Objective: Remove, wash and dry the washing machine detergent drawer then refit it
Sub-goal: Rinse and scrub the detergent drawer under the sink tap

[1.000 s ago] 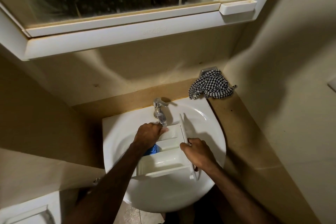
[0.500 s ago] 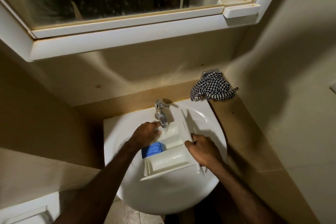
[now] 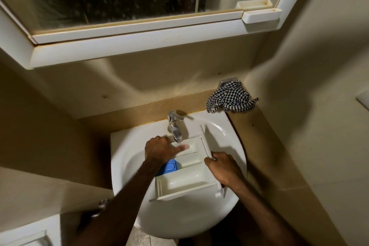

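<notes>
**Drawer held over basin, left hand inside rear compartment**

Since the earlier frame, more of the blue insert (image 3: pixel 169 166) shows past my left wrist, and my left hand (image 3: pixel 159 149) has stretched its fingers across the drawer's far compartment, where a second ago it was bunched up close to the tap.

Detergent drawer (image 3: pixel 187 177): white plastic, lying across the bowl of the white sink (image 3: pixel 127 158), roughly level, open side up. Its front panel runs along the right-hand side. Three compartments visible; the blue insert sits in the middle one, at the left end, partly hidden by my left forearm.

Left grip: released. Fingers are extended and lie on the floor of the far compartment, directly below the spout of the chrome tap (image 3: pixel 174 126). Whether water is running, I cannot tell.

Right grip: my right hand (image 3: pixel 221 168) is grasping the drawer at its front panel, fingers curled over the panel's edge near its midpoint. The fingertips are hidden behind the panel.

Surroundings: a black-and-white checked cloth (image 3: pixel 229 99) lies bunched on the brown desk (image 3: pixel 265 146) at the back right corner, just beside the sink rim. A white-framed mirror cabinet (image 3: pixel 139 46) hangs above the sink.
</notes>
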Demonstrator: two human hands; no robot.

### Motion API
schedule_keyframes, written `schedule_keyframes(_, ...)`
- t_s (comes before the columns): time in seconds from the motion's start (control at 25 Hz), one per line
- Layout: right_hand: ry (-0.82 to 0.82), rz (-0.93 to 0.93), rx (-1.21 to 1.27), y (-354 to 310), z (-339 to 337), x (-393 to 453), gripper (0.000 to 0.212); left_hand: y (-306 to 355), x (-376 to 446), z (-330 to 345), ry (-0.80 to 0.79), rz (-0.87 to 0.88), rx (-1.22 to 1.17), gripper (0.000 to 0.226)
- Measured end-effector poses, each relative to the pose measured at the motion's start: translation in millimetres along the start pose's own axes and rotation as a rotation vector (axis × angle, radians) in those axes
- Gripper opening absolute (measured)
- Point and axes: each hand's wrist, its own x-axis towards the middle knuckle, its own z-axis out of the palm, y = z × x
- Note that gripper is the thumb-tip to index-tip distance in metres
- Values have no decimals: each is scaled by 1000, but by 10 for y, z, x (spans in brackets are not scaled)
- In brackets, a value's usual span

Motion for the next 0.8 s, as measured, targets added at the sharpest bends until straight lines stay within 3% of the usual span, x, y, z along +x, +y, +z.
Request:
schedule_keyframes(0.12, 4, 18, -7, 32, -16, -17, 32, 19, 12, 29, -62, 37, -36, 89)
schedule_keyframes(0.32, 14, -19, -59, 72, -148, 10, 31, -194, 32, -57, -275, 216, -292, 38)
schedule_keyframes(0.52, 83, -45, -87, 86, -221, 12, 28, -174, 17, -98, 13, 89, -197, 44)
schedule_keyframes(0.68, 127, -105, -141, 83, -229, -2, 26, -124, -34, 60, 93, -39, -544, 37)
schedule_keyframes(0.8, 131, -131, -139, 74, -208, -8, 26, -119, -107, 139, 162, -162, -1009, 33)
